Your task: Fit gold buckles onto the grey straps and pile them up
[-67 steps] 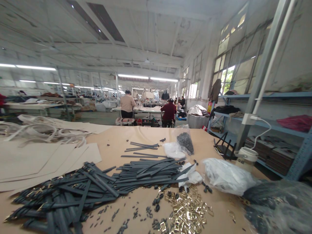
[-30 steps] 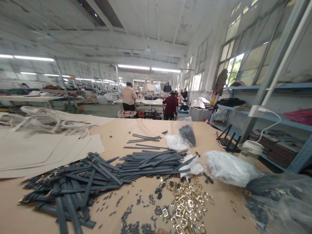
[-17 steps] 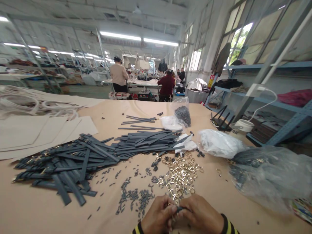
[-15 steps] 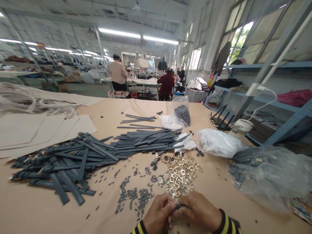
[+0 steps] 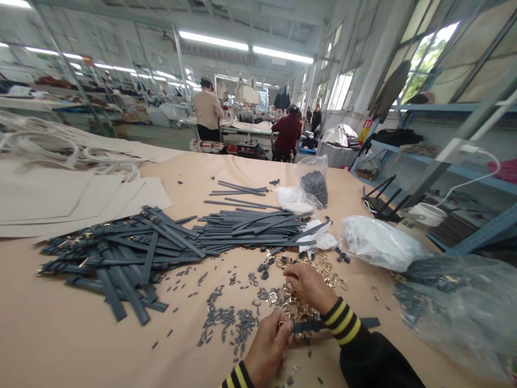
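My left hand (image 5: 269,342) is closed on the end of a dark grey strap (image 5: 311,326), which stretches to the right beneath my right wrist. A bit of gold metal shows at its fingertips. Above the pile of gold buckles (image 5: 293,307) is my right hand (image 5: 310,286), its fingers bent together and pointing left. What these fingers hold, if anything, is hidden. Small black rings (image 5: 264,269) lie just left of it. Many short dark pieces (image 5: 244,323) are scattered left of my left hand.
Loose dark straps (image 5: 250,229) lie across the middle, beside a heap of straps with buckles (image 5: 121,258). Pale fabric panels (image 5: 81,199) are at left. Plastic bags (image 5: 375,242) and a black router (image 5: 382,202) stand right. Two people (image 5: 207,110) work farther back.
My right hand has let go of the strap and moved up over the buckles. My left hand keeps hold of the strap. The view has shifted slightly right-to-left, moving objects rightward.
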A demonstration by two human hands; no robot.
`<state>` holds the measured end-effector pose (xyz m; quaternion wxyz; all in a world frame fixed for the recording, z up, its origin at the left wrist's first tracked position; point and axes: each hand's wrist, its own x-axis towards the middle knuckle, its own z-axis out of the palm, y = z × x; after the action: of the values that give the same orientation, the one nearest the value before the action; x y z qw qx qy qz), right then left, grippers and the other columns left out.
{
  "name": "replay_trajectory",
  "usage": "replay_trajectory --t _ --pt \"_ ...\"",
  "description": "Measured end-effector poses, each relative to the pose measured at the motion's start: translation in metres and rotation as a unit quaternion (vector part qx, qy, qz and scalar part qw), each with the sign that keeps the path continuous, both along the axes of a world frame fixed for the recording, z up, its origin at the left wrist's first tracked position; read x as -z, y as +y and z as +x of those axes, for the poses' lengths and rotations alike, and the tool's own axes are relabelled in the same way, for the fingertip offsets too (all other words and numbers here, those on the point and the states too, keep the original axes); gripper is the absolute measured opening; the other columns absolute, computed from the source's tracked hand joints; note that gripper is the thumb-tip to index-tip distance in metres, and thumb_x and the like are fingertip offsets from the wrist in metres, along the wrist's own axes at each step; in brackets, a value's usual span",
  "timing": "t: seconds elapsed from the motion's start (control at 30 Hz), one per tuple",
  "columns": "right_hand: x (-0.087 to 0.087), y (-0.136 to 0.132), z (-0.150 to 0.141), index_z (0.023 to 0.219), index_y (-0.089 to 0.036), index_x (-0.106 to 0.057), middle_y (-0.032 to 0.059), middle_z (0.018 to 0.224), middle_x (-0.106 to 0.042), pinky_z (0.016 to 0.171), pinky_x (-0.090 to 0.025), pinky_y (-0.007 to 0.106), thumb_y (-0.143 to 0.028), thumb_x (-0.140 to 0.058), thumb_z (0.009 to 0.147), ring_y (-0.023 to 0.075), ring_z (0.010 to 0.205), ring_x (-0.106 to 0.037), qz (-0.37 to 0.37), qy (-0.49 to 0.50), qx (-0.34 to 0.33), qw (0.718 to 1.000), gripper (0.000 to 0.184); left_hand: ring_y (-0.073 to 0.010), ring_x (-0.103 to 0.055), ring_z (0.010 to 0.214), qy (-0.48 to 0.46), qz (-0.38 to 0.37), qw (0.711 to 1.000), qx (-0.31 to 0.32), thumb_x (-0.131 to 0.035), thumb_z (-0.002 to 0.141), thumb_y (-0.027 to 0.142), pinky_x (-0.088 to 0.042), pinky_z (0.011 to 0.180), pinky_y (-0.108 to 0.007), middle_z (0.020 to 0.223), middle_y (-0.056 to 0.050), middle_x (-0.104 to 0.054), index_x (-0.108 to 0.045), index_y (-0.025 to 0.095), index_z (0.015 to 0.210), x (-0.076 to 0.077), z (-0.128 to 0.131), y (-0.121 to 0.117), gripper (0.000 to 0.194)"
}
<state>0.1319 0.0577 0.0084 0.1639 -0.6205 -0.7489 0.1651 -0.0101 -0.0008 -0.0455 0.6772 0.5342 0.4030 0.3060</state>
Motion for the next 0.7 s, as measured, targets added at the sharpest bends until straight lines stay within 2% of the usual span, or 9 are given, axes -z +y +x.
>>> replay_trajectory --t 0.13,0.27,0.4,0.53,0.7 --pt "0.008 0.027 -0.037 0.085 -0.019 -0.065 0.0038 0.089 -0.063 0.079 -0.036 0.022 -0.012 -0.051 0.074 0.0156 0.088 -0.054 -0.013 -0.024 -0.057 0.998 0.019 -0.0035 -0.031 0.034 -0.01 -0.012 1.0 0.011 -0.045 0.076 0.048 -0.027 0.03 -0.015 0.053 0.006 -0.043 -0.038 0.018 0.07 0.005 0.0 0.002 0.031" --pt "0.017 0.033 -0.056 0.077 -0.016 -0.064 0.0061 0.086 -0.06 0.071 -0.036 0.023 -0.01 -0.05 0.073 0.0163 0.082 -0.055 -0.026 -0.059 -0.057 0.996 0.016 -0.0037 -0.032 0.033 -0.006 0.006 1.0 0.015 -0.042 0.079 0.045 -0.026 0.03 -0.015 0.052 0.007 -0.042 -0.037 0.018 0.071 0.007 0.0 0.003 0.028" --pt "0.024 0.03 -0.054 0.082 -0.016 -0.06 0.0059 0.09 -0.056 0.068 -0.035 0.024 -0.009 -0.048 0.074 0.0164 0.082 -0.053 -0.027 -0.073 -0.025 0.997 0.016 -0.0037 -0.032 0.033 -0.017 0.003 1.0 0.01 -0.042 0.079 0.042 -0.026 0.029 -0.015 0.053 0.006 -0.043 -0.037 0.018 0.071 0.008 0.002 0.002 0.026" --pt "0.026 0.033 -0.044 0.082 -0.015 -0.057 0.0058 0.087 -0.056 0.069 -0.035 0.024 -0.005 -0.051 0.068 0.0164 0.082 -0.051 -0.033 -0.056 -0.001 0.998 0.018 -0.003 -0.03 0.033 -0.021 -0.007 1.0 0.002 -0.044 0.077 0.041 -0.027 0.029 -0.014 0.053 0.007 -0.043 -0.037 0.019 0.07 0.011 0.003 0.001 0.025" --pt "0.012 0.023 -0.024 0.078 -0.013 -0.056 0.0045 0.075 -0.057 0.067 -0.037 0.024 -0.003 -0.047 0.068 0.0152 0.074 -0.052 -0.03 -0.006 0.017 0.999 0.017 -0.0031 -0.03 0.031 -0.035 0.0 0.999 -0.009 -0.044 0.078 0.039 -0.028 0.029 -0.014 0.049 0.008 -0.041 -0.038 0.018 0.068 0.015 0.002 0.003 0.024"
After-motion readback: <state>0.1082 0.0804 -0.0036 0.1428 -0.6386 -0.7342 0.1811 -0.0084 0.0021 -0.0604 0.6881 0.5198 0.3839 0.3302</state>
